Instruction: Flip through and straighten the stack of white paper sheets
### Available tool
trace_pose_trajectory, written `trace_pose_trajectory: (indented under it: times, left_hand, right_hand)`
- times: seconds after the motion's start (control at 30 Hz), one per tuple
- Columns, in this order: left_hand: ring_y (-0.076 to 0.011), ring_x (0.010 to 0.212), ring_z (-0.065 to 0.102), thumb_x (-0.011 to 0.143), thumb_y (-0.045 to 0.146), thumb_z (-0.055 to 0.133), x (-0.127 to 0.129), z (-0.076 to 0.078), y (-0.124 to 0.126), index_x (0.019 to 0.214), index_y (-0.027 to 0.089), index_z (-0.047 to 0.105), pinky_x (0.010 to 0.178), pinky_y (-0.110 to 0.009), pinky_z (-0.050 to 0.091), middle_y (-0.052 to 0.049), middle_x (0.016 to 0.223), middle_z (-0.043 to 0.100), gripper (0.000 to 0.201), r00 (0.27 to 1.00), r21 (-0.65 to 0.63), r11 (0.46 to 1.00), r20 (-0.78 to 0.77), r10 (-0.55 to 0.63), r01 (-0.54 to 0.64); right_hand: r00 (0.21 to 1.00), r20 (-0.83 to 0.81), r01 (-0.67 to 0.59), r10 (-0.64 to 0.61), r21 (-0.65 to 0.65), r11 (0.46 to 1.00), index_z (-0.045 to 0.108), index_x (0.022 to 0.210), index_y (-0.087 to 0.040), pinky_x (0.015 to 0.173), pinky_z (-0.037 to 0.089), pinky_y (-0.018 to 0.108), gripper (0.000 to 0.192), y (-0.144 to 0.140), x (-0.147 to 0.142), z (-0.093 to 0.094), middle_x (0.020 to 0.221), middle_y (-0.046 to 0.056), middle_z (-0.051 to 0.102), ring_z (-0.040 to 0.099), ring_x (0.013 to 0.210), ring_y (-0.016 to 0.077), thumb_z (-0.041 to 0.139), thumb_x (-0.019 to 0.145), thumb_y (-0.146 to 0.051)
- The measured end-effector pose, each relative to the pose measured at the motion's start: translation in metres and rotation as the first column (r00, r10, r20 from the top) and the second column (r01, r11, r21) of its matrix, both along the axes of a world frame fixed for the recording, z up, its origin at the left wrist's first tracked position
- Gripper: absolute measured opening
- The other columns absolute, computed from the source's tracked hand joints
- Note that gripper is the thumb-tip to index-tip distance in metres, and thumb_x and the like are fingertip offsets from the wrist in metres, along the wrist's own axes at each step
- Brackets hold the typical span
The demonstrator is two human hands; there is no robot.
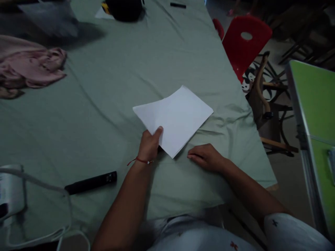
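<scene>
My left hand (150, 143) grips the near left edge of a small stack of white paper (180, 116), thumb on top and fingers hidden underneath. The sheets lie at a slant above the cloth, with the left part bent slightly. A red cord bracelet (142, 160) circles my left wrist. To the right of the paper's near corner, and apart from it, my right hand (205, 156) rests on the green tablecloth (110, 83). Its fingers are curled together, and nothing shows in them.
A black stick-like device (91, 182) lies left of my left forearm, near a white box (12, 191) with cables. Pink cloth (34, 68) is at the left; a black object (125, 8) stands at the back. A red chair (246, 42) and green table (314, 104) are on the right.
</scene>
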State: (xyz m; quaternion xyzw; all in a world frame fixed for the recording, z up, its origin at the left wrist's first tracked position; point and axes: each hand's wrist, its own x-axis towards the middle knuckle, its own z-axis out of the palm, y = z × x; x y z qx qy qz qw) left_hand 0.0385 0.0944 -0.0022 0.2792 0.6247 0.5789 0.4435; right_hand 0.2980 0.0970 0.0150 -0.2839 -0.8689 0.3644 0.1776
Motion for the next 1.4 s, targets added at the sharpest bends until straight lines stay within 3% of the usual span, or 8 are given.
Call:
trace_pose_trajectory:
  times: [0.1, 0.27, 0.43, 0.7, 0.97, 1.13, 1.3, 1.4]
  left_hand:
    - [-0.0332, 0.095, 0.078, 0.078, 0.043, 0.086, 0.001, 0.003, -0.002, 0.095, 0.014, 0.079, 0.075, -0.040, 0.066, -0.016, 0.098, 0.082, 0.034, 0.993, -0.033, 0.999, -0.110, -0.033, 0.030]
    - [-0.0358, 0.093, 0.078, 0.067, 0.035, 0.094, 0.003, 0.011, -0.005, 0.093, 0.014, 0.079, 0.075, -0.042, 0.065, -0.015, 0.095, 0.082, 0.037, 0.979, -0.046, 0.992, -0.164, -0.120, 0.114]
    - [-0.0336, 0.091, 0.077, 0.061, 0.036, 0.096, 0.004, 0.014, -0.006, 0.094, 0.013, 0.078, 0.074, -0.040, 0.066, -0.013, 0.094, 0.082, 0.044, 0.984, -0.068, 0.990, -0.119, -0.131, 0.123]
    - [-0.0313, 0.091, 0.077, 0.057, 0.039, 0.098, 0.001, 0.005, -0.005, 0.097, 0.012, 0.078, 0.074, -0.037, 0.065, -0.014, 0.099, 0.082, 0.051, 0.983, -0.077, 0.989, -0.124, -0.135, 0.126]
    - [-0.0350, 0.093, 0.077, 0.055, 0.041, 0.098, 0.003, 0.020, -0.005, 0.092, 0.014, 0.078, 0.081, -0.043, 0.066, -0.015, 0.098, 0.082, 0.049, 0.948, -0.120, 0.969, -0.208, -0.239, 0.218]
    - [-0.0353, 0.096, 0.077, 0.056, 0.039, 0.095, 0.003, 0.021, -0.004, 0.095, 0.014, 0.077, 0.087, -0.046, 0.066, -0.015, 0.100, 0.082, 0.049, 0.942, -0.139, 0.964, -0.220, -0.254, 0.228]
    - [-0.0369, 0.099, 0.077, 0.058, 0.038, 0.091, 0.002, 0.023, -0.005, 0.097, 0.012, 0.076, 0.098, -0.052, 0.062, -0.015, 0.103, 0.082, 0.049, 0.921, -0.184, 0.953, -0.265, -0.285, 0.242]
    - [-0.0380, 0.105, 0.076, 0.059, 0.040, 0.092, 0.002, 0.021, -0.007, 0.101, 0.012, 0.077, 0.103, -0.056, 0.060, -0.017, 0.110, 0.082, 0.053, 0.937, -0.139, 0.954, -0.198, -0.288, 0.264]
  right_hand:
    - [0.986, 0.140, -0.093, 0.085, 0.050, 0.994, 0.077, 0.111, -0.022, 0.074, 0.050, 0.029, 0.032, -0.006, -0.005, -0.005, 0.095, 0.007, 0.082, 0.074, 0.083, 0.0188, 0.048, 0.110, -0.035]
    - [0.978, 0.206, -0.028, 0.011, 0.077, 0.997, 0.068, 0.141, -0.029, 0.078, 0.050, 0.029, 0.037, -0.010, -0.007, -0.008, 0.112, 0.005, 0.082, 0.075, 0.093, 0.0193, 0.051, 0.109, -0.036]
    - [0.981, 0.183, -0.077, 0.059, 0.094, 0.993, 0.075, 0.122, -0.025, 0.075, 0.048, 0.029, 0.032, -0.008, -0.008, -0.007, 0.108, 0.005, 0.083, 0.076, 0.091, 0.0191, 0.048, 0.109, -0.034]
    - [0.984, 0.166, -0.087, 0.066, 0.124, 0.988, 0.073, 0.132, -0.027, 0.074, 0.046, 0.029, 0.034, -0.009, -0.006, -0.008, 0.101, 0.004, 0.083, 0.074, 0.087, 0.0184, 0.048, 0.110, -0.033]
    - [0.977, 0.208, -0.083, 0.053, 0.138, 0.987, 0.068, 0.141, -0.026, 0.072, 0.045, 0.030, 0.039, -0.008, -0.007, -0.008, 0.099, 0.005, 0.082, 0.075, 0.086, 0.0201, 0.047, 0.110, -0.036]
    - [0.990, 0.137, -0.064, 0.041, 0.168, 0.984, 0.067, 0.141, -0.024, 0.072, 0.049, 0.029, 0.038, -0.007, -0.005, -0.012, 0.101, 0.004, 0.083, 0.077, 0.087, 0.0189, 0.049, 0.109, -0.034]
    - [0.990, -0.128, -0.016, 0.053, 0.274, 0.962, 0.076, 0.113, -0.020, 0.070, 0.054, 0.026, 0.026, -0.007, -0.006, -0.017, 0.089, 0.004, 0.082, 0.076, 0.079, 0.0155, 0.052, 0.108, -0.029]
    - [0.985, -0.168, 0.091, -0.037, 0.327, 0.941, 0.074, 0.123, -0.020, 0.079, 0.059, 0.027, 0.028, -0.008, -0.008, -0.014, 0.109, 0.008, 0.083, 0.079, 0.094, 0.0169, 0.056, 0.107, -0.034]
